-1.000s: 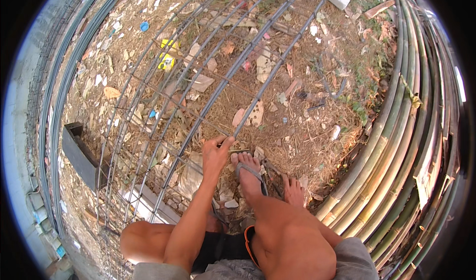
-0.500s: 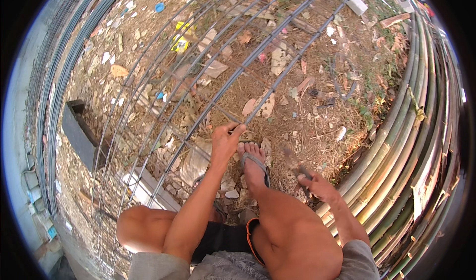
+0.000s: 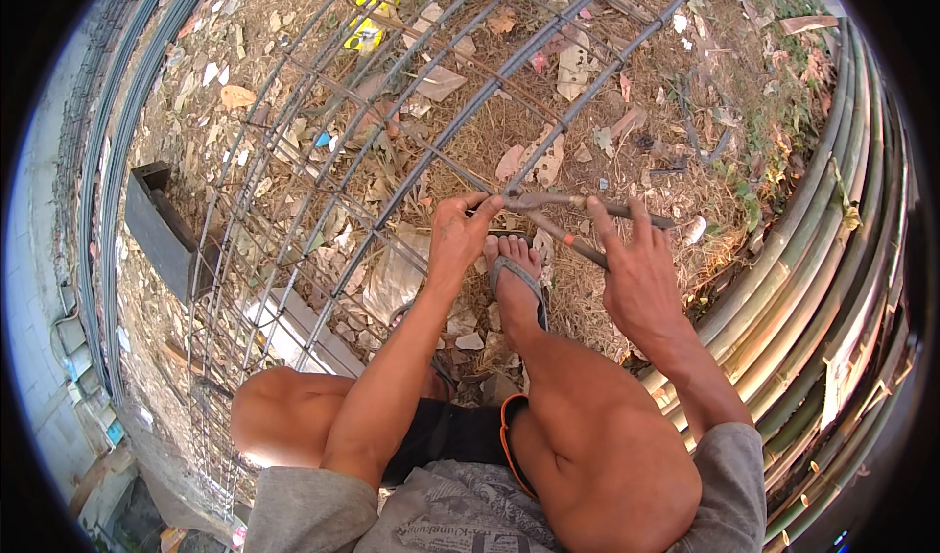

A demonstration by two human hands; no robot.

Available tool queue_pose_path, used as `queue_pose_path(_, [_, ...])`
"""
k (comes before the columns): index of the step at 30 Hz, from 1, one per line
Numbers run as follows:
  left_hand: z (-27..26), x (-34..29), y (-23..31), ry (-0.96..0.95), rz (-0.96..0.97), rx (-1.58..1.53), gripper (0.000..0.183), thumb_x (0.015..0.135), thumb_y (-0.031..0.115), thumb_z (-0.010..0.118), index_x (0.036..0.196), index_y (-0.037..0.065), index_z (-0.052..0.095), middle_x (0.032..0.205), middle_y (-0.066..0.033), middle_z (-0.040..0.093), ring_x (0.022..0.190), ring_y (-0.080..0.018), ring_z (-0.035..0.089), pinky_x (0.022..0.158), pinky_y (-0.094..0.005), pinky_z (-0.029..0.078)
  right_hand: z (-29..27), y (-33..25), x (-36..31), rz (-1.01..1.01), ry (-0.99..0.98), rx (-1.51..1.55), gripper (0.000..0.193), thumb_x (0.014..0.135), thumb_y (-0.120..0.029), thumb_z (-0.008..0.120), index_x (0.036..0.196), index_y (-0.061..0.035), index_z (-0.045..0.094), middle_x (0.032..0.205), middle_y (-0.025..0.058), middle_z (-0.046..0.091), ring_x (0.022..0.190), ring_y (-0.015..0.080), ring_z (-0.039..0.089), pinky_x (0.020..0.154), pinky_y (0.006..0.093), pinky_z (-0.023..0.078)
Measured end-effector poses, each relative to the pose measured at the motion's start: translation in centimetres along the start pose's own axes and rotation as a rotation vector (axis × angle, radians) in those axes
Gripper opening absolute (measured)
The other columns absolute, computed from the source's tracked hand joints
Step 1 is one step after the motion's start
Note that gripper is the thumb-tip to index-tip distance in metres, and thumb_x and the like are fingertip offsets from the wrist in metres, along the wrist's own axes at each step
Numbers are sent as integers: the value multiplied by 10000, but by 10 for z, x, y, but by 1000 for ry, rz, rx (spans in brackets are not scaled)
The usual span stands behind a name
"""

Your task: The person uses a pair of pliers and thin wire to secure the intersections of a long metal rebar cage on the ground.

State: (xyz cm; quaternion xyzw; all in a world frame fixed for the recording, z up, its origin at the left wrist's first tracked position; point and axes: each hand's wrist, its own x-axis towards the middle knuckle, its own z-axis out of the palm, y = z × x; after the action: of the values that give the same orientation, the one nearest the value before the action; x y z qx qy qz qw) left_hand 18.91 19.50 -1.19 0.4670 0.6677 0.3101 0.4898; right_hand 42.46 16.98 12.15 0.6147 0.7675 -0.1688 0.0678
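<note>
My left hand point(image 3: 458, 244) pinches thumb and fingers together at the near end of a long steel rebar point(image 3: 563, 127), where a thinner cross rod meets it. Pincers point(image 3: 563, 235) with dark handles, one bearing an orange band, are in my right hand point(image 3: 641, 284). Their handles are spread, and my fingers reach over the upper one. The pincer jaws are at the bar end, right beside my left fingertips. Any tie wire there is too small to make out. The bar belongs to a rebar cage point(image 3: 377, 156) stretching away from my left side to the far right.
Bamboo poles point(image 3: 783, 303) lie stacked along the right. A dark box-shaped piece point(image 3: 166, 235) and a pale block point(image 3: 294, 333) sit at the left, near bundled steel rods point(image 3: 108, 181). Dry grass, stone chips and litter cover the ground around my sandalled foot point(image 3: 517, 284).
My right hand has brought the pincers up and left to the bar end, and their handles are now spread. My left hand stays at the bar end, slightly higher in view.
</note>
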Motion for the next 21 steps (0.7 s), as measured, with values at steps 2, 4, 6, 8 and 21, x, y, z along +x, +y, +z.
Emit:
queue_pose_path(2, [0,0,4,-13,-22,17,448,895,389,730,987,-49,748,657,-108,639,621,-157,545,618,-353,453,16,-1,-3,-24,-13,-143,790,834,23,611,1555,-196,376,1468,331,371,1215,500,496,1083,645,347])
queue_pose_path(4, [-1,1,5,-23,-44,37,450,895,389,733,987,-51,748,643,-98,626,613,-145,534,609,-348,448,19,-1,-3,2,-28,-118,793,834,11,603,1561,-196,365,1490,327,362,1204,499,503,1098,667,325])
queue_pose_path(6, [-3,1,2,-34,-60,32,459,894,395,735,980,-55,748,615,-77,585,600,-127,505,588,-341,432,21,0,-1,-23,-1,-180,770,848,4,593,1559,-194,372,1481,328,375,1194,491,511,1087,648,345])
queue_pose_path(8, [-3,1,1,-24,-56,34,463,894,398,736,976,-57,746,607,-67,567,598,-124,495,581,-339,427,22,1,0,-35,-5,-178,753,855,1,591,1553,-192,384,1471,325,386,1191,487,514,1076,642,352])
queue_pose_path(21, [-4,3,-5,-32,-56,8,440,903,391,742,936,-48,743,583,-29,507,580,-106,444,544,-332,385,25,12,8,-155,32,-251,635,912,-62,570,1511,-240,458,1123,186,562,1000,373,574,866,578,443])
